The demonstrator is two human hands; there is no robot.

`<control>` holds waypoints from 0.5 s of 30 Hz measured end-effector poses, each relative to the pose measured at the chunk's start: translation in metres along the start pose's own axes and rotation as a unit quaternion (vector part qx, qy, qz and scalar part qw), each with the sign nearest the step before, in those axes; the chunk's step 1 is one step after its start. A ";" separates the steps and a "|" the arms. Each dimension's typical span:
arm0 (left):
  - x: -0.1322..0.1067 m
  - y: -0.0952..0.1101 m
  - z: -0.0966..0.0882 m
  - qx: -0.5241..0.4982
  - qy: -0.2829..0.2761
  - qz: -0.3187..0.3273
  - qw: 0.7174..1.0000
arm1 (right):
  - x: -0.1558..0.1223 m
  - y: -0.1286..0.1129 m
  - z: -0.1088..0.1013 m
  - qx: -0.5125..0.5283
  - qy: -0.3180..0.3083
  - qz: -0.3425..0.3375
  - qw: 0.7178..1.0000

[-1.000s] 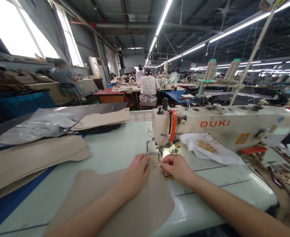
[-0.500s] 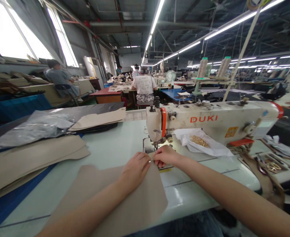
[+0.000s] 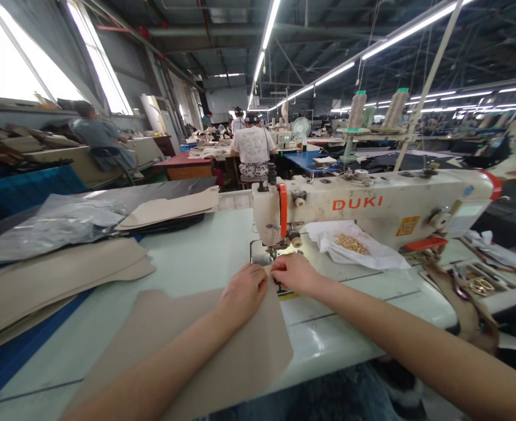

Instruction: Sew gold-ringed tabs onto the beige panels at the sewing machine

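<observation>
A large beige fabric or leather panel lies flat on the sewing table, its far corner reaching the needle area of a white sewing machine marked DUKI. My left hand rests on that far part, fingers bent and closed on the panel's edge. Just to its right, my right hand pinches at the same edge, close in front of the presser foot. A narrow beige bit shows between the two sets of fingertips. My fingers hide what else may be pinched there.
Behind my right hand, a white bag holds small gold metal pieces. Stacked beige panels and a clear plastic bag lie at left. A tray with gold rings stands right. Co-workers sit farther back.
My right fingers have drawn closer together at the panel's edge, and the left fingers are more curled. The view has shifted slightly; the panel lies about the same.
</observation>
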State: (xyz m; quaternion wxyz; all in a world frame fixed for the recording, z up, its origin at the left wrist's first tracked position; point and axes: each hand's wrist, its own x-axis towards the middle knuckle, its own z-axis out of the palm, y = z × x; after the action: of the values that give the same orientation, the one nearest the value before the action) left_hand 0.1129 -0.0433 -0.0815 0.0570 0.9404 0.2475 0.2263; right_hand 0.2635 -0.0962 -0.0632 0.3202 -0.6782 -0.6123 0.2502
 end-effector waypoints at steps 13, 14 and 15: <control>-0.001 -0.003 0.003 -0.020 0.026 0.000 0.999 | -0.021 0.023 -0.004 -0.326 0.042 -0.293 0.898; -0.001 -0.004 0.003 -0.022 0.032 0.005 0.999 | -0.020 0.023 -0.004 -0.330 0.038 -0.297 0.895; -0.001 -0.005 0.004 -0.023 0.039 0.011 0.999 | -0.020 0.023 -0.004 -0.334 0.035 -0.298 0.893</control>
State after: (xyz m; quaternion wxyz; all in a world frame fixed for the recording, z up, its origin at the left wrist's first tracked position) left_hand 0.1119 -0.0397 -0.0864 0.0661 0.9320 0.2341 0.2687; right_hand 0.2794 -0.1174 -0.0783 0.1554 -0.5391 -0.8217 -0.1002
